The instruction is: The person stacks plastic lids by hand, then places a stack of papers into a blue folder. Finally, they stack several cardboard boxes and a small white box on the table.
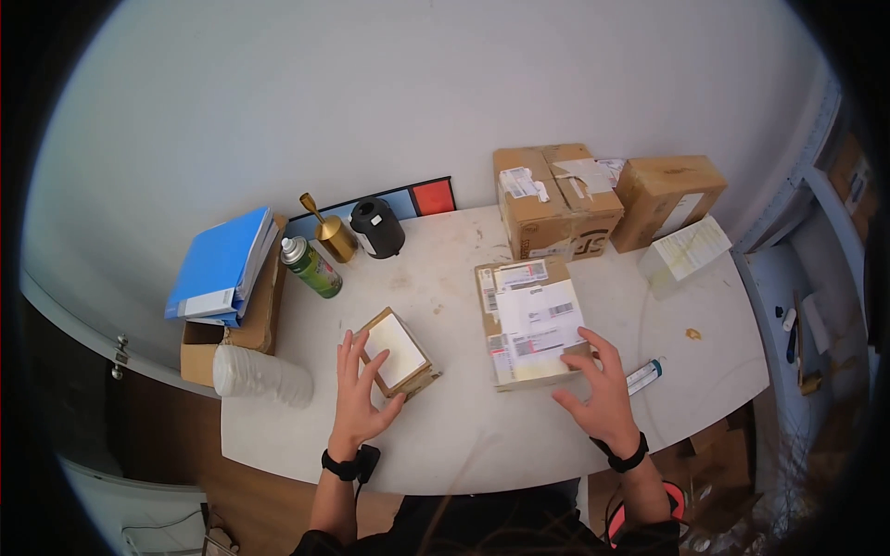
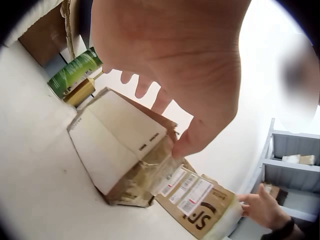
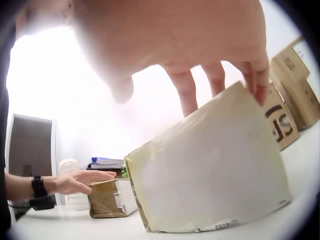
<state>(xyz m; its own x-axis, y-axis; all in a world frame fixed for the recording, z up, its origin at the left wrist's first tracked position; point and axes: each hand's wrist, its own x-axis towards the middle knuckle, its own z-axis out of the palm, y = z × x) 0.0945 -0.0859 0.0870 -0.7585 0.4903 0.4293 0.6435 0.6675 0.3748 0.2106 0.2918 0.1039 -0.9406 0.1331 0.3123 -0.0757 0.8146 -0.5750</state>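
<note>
On the left of the white table stands a small cardboard box (image 1: 397, 350) with a white label on top. My left hand (image 1: 358, 397) is at its near left side, fingers spread and thumb by the near corner. In the left wrist view that hand arches over the small box (image 2: 117, 135). To the right lies a larger cardboard parcel (image 1: 535, 310) covered with shipping labels. My right hand (image 1: 604, 397) has its fingertips on the parcel's right edge, its thumb held apart. The right wrist view shows those fingers along the top edge of the parcel (image 3: 210, 170).
Two cardboard boxes, a taped one (image 1: 556, 218) and a plain one (image 1: 672, 185), stand at the back right beside a whitish box (image 1: 686, 250). A slim blue-ended object (image 1: 643, 376) lies right of my hand. Back left are a spray can (image 1: 315, 271), black canister (image 1: 378, 228), blue folders (image 1: 222, 255) and white roll (image 1: 261, 375).
</note>
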